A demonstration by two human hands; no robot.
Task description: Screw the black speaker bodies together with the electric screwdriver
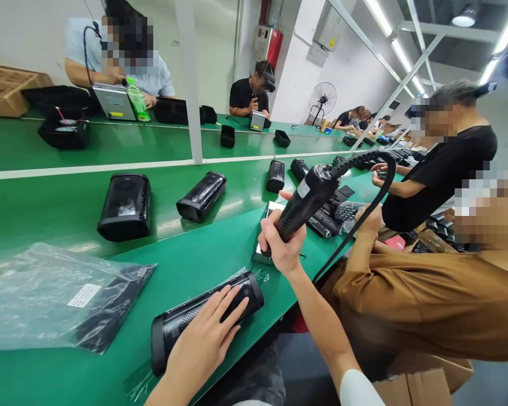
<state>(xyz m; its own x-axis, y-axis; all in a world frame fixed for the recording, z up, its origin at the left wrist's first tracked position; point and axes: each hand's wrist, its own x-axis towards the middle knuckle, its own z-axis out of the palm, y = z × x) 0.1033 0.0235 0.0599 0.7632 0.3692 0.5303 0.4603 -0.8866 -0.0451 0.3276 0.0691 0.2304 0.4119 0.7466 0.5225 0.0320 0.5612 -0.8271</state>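
Observation:
My left hand (pixel 205 335) lies flat with fingers spread on top of a black, speaker-like device (pixel 181 320) with a perforated grille. The device rests on its side on the green work surface and the hand covers part of it. My right hand (pixel 283 246) is wrapped around a black electric screwdriver (pixel 307 198) with a thick cord (pixel 383 194) looping down to the right. The screwdriver is raised and tilted, apart from the device. Behind the right hand a silver metal box (pixel 261 254) is partly hidden.
A clear plastic bag (pixel 46 304) with dark contents lies at left. More black devices (pixel 125 206) stand along the green bench (pixel 237 234). A person in a brown shirt (pixel 423 299) sits close at right; a person in black (pixel 444 152) stands beyond. Others work across the bench.

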